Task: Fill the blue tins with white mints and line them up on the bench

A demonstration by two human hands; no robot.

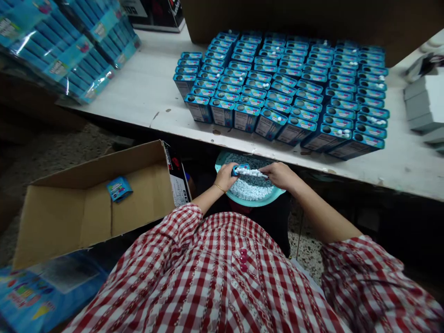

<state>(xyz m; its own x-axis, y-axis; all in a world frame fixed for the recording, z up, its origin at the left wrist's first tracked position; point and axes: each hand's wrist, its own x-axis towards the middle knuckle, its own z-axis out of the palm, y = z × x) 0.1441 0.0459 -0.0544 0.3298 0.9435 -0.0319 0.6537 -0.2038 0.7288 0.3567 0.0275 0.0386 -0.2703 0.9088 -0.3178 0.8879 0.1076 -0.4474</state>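
Note:
My left hand is closed around a small blue container, held over a turquoise basin. White pellets fill much of that basin. From the right, my right hand grips a scoop heaped with the same pellets. The scoop's far end meets the container's opening; its shape is mostly covered by the load. On the table above stand blue containers in tight rows, most showing a dark round opening on top. A few have white pellets lying on their tops.
An open cardboard box at my left holds one blue packet. Plastic-wrapped blue packs lie on the white table at the back left. White boxes sit at the right. The table's front edge overhangs the basin.

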